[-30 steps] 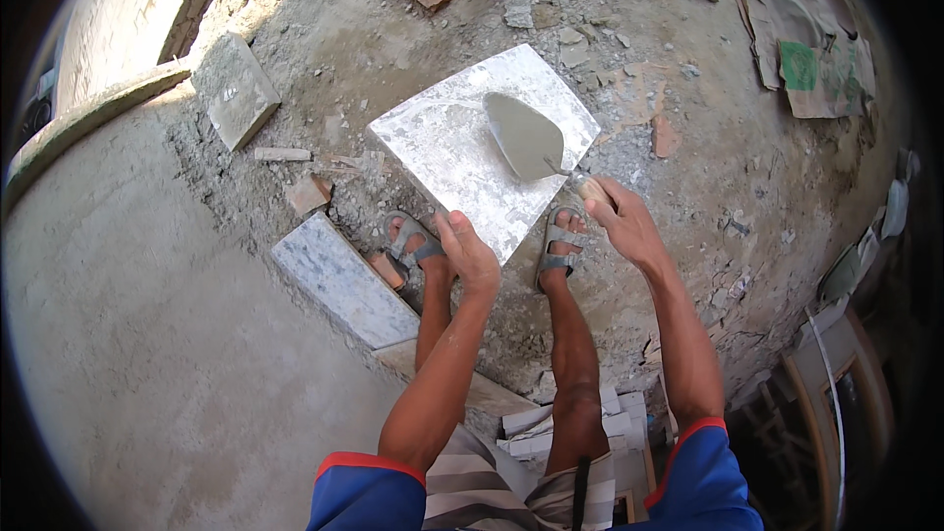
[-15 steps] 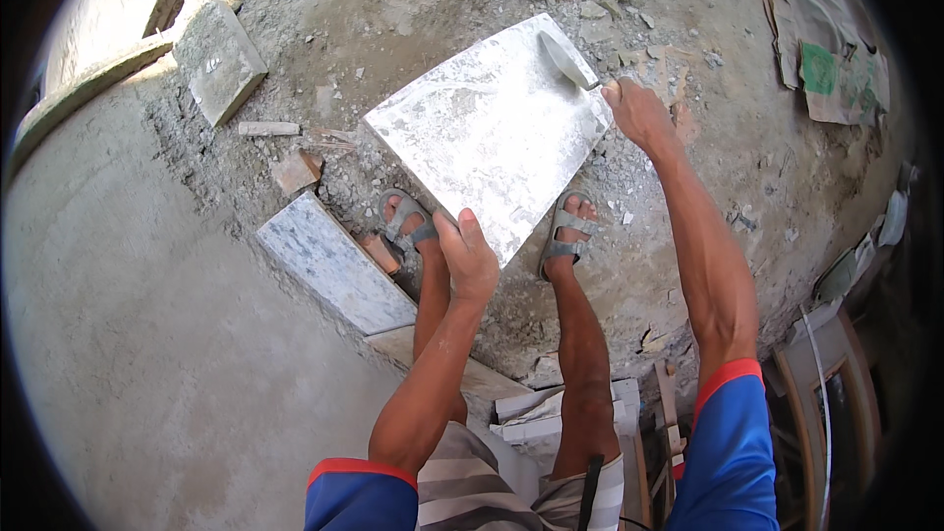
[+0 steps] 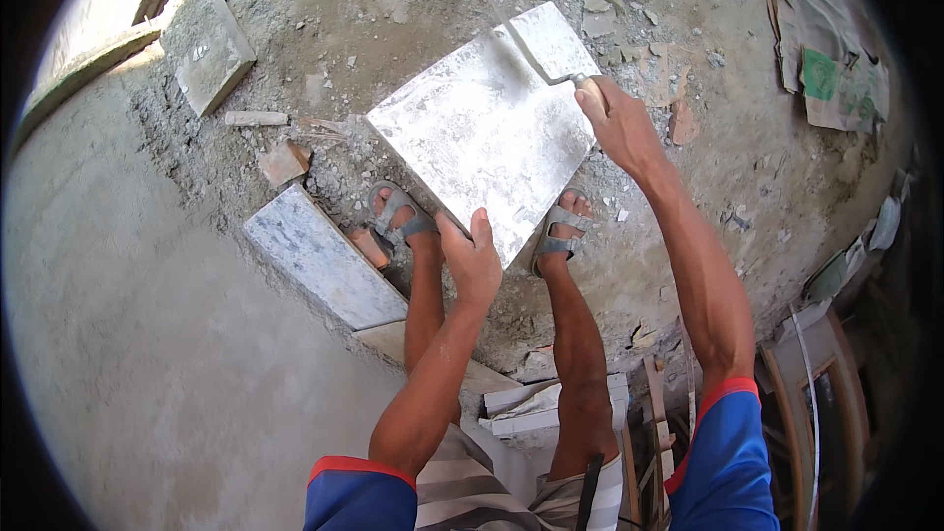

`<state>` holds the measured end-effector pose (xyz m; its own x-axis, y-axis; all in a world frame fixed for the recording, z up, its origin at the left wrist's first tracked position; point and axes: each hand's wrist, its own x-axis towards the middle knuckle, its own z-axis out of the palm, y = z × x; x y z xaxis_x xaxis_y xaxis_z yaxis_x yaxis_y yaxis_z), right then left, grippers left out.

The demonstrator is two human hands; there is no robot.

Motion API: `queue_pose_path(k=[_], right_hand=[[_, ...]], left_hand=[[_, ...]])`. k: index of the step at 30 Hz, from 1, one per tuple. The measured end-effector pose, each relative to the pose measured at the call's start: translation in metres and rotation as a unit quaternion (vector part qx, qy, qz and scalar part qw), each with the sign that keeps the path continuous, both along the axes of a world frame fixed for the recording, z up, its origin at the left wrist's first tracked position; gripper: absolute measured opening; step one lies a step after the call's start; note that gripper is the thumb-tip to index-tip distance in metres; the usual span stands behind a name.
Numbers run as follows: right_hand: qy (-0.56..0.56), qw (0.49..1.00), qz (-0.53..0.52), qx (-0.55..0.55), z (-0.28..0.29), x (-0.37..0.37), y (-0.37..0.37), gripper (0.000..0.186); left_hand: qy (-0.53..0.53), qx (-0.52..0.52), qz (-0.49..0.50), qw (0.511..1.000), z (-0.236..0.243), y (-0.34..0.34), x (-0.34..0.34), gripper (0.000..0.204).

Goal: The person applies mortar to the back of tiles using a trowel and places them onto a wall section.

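Pale slab (image 3: 472, 128) at twelve o'clock, left hand (image 3: 472, 264) clamped on its six-o'clock edge, thumb on top, and the right hand (image 3: 623, 128) wraps tightly round the trowel (image 3: 589, 94) handle at two! Out toward three, a crumpled sack (image 3: 834, 103) shows a green patch (image 3: 818, 74), any lettering too blurred to read.

The left hand (image 3: 472, 261) grips with its thumb (image 3: 481, 226) raised and pointing away from the body, the left forearm (image 3: 429, 374) slanting forward and inward from a bent elbow (image 3: 393, 442). The right hand (image 3: 624, 133), curled in a tight grip, reaches farther out, the right forearm (image 3: 700, 265) angled inward; the two hands are well apart.
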<state>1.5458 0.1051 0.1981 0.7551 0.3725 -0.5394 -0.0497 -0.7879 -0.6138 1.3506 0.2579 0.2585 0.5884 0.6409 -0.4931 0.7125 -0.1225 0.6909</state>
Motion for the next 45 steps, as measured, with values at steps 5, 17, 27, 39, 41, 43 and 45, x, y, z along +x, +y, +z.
queue_pose_path(k=[5,17,27,39,41,43,45], right_hand=[[-0.05,0.974,0.173,0.138,0.036,-0.055,0.032,0.036],[-0.004,0.993,0.078,0.083,-0.041,-0.042,0.009,0.037],[0.081,0.996,0.007,0.041,-0.035,-0.068,-0.03,0.036],[0.098,0.983,-0.138,-0.068,-0.067,-0.089,-0.117,0.036],[0.152,0.977,-0.15,0.018,-0.011,-0.097,-0.091,0.036],[0.153,0.983,-0.067,0.078,0.045,-0.102,-0.08,0.037],[0.143,0.982,-0.01,0.124,0.086,-0.099,-0.075,0.037]], left_hand=[[-0.012,0.008,0.026,1.0,-0.002,0.018,-0.016,0.032],[-0.003,-0.03,0.029,0.999,-0.048,0.043,-0.05,0.048],[0.014,-0.031,0.054,0.998,-0.048,0.05,-0.027,0.042],[-0.058,-0.104,0.103,0.987,-0.033,0.029,-0.01,0.053],[-0.071,-0.155,0.112,0.979,-0.024,0.035,-0.017,0.058],[-0.049,-0.189,0.062,0.979,-0.01,0.032,-0.009,0.06],[-0.048,-0.203,0.061,0.976,0.003,0.03,-0.002,0.058]])
